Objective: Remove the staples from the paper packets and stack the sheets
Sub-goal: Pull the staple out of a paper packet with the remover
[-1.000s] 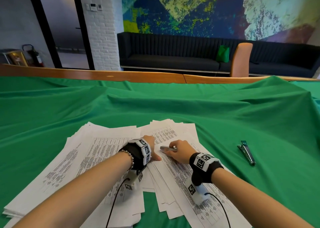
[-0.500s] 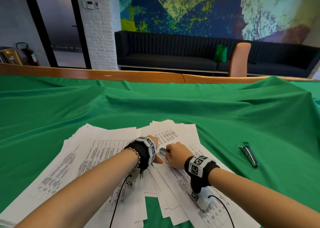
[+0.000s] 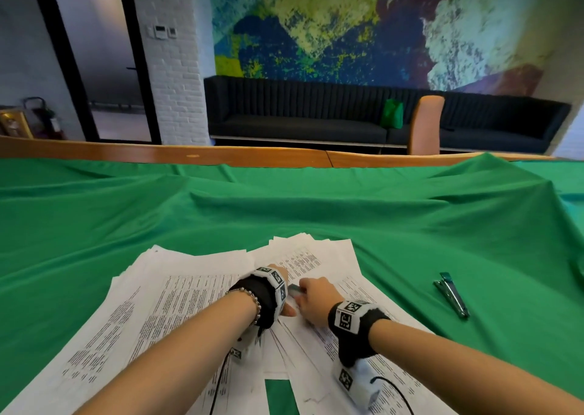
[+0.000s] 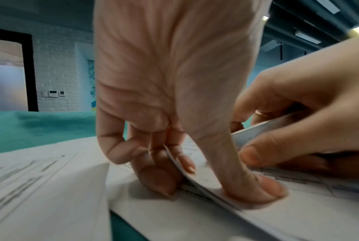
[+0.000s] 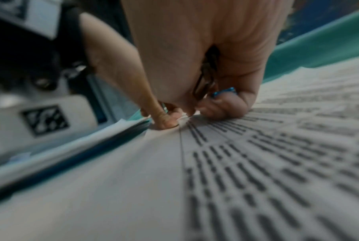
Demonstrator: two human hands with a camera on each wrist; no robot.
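Observation:
Printed paper packets (image 3: 363, 291) lie fanned on the green cloth in front of me. My left hand (image 3: 278, 288) sits on the top packet's corner (image 4: 195, 177): the thumb presses down, and the curled fingers pinch the lifted edge (image 4: 225, 178). My right hand (image 3: 316, 301) grips a small metal staple remover (image 3: 295, 289) with a blue part (image 5: 223, 93). Its tip is at that same corner, right beside my left thumb. The left wrist view shows the silver remover (image 4: 263, 130) held in the right hand (image 4: 298, 130). The staple itself is hidden.
A wide pile of loose printed sheets (image 3: 177, 304) spreads to the left. A second metal and teal tool (image 3: 452, 297) lies on the green cloth (image 3: 316, 212) to the right. The wooden table edge (image 3: 252, 157) runs along the far side.
My right hand has drawn in closer to the left hand, bringing the staple remover's tip up to the pinched corner. Both hands sit slightly nearer to me.

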